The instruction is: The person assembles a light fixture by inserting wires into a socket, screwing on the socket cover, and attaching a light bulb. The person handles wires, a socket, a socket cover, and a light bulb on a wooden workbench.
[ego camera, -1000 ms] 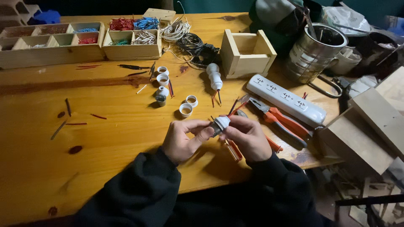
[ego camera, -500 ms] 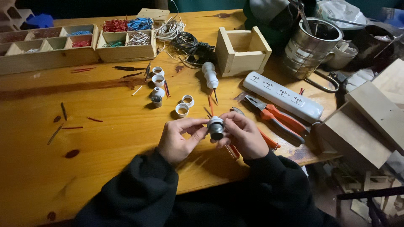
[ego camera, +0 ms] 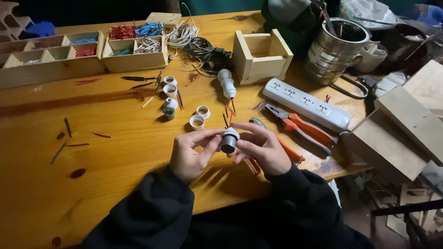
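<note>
Holding a small white lamp socket (ego camera: 229,139) between them, the left hand (ego camera: 191,154) and the right hand (ego camera: 261,150) meet just above the near edge of the wooden surface (ego camera: 110,184). Both are closed on it — left thumb and fingertips pinch its left side, right fingers wrap its right side — with the dark open end turned toward the camera.

Just beyond the hands lie two loose white rings (ego camera: 200,117) (side by side, near each other) and, farther back, more white socket parts (ego camera: 170,97). A white socket with red wires (ego camera: 226,84) lies near the small wooden box (ego camera: 262,56). Orange-handled pliers (ego camera: 300,131) rest just right of the right hand, beside a white power strip (ego camera: 307,104). A compartment tray of coloured wire bits (ego camera: 83,53) sits well apart at the far left — a metal can (ego camera: 334,48) at the far right.
</note>
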